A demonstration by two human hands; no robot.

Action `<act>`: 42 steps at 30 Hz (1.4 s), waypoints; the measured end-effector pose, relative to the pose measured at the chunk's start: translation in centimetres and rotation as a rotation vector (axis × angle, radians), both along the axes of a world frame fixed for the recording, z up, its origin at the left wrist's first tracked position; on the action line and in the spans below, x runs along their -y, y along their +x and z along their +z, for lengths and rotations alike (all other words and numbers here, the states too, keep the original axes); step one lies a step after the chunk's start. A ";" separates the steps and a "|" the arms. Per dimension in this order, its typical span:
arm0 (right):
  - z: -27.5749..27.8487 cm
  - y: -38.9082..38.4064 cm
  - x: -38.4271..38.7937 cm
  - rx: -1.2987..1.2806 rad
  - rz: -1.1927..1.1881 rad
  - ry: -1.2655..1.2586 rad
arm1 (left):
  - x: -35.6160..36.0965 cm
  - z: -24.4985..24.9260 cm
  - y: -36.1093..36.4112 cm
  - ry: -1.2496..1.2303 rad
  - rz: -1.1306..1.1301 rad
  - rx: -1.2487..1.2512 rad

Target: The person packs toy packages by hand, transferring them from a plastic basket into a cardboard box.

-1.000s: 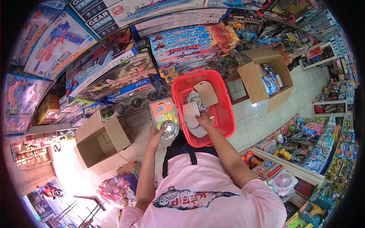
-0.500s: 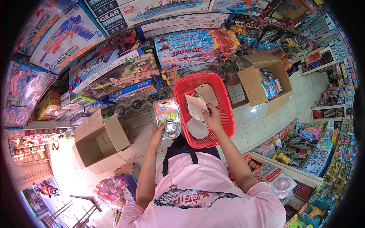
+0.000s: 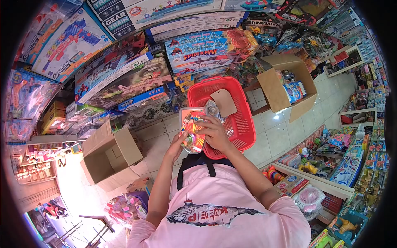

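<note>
A blister-packed toy on an orange and red sunburst card (image 3: 196, 113) is held in front of my body, a shiny round piece showing at its lower end. My left hand (image 3: 178, 144) is closed around its lower left edge. My right hand (image 3: 214, 134) grips it from the right, fingers lying across the card. Just beyond the right fingers, a second clear pack with a silver round toy (image 3: 212, 109) overlaps the red basket (image 3: 244, 136). Inside the basket, a beige card (image 3: 223, 102) leans near the far end.
An open cardboard box (image 3: 276, 91) with packaged toys stands beyond the basket to the right. On the left is another open carton (image 3: 99, 163). Boxed toys (image 3: 213, 49) line the shelves ahead, and more toys (image 3: 308, 165) fill the racks at right. Tiled floor (image 3: 273, 140) lies between.
My right hand has left the pale card over the basket and moved left onto the pack. An orange-carded pack now shows between both hands, and a silver-toy pack lies farther right.
</note>
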State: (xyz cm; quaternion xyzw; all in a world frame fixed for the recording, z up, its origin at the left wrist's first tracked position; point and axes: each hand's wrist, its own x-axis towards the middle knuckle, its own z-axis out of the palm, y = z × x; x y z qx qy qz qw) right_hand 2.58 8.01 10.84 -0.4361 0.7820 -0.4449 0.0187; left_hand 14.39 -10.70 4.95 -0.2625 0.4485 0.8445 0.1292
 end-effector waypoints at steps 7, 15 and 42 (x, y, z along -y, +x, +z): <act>-1.9 -2.2 -0.5 0.110 -0.139 0.017 | 0.2 1.2 0.6 -0.138 0.213 0.028; -15.6 -2.3 -3.4 0.551 -0.292 1.061 | 1.4 -0.5 2.8 -0.165 0.286 0.038; -3.3 -1.0 -9.9 1.489 -0.429 -0.322 | 0.8 -0.1 0.3 -0.206 0.227 0.006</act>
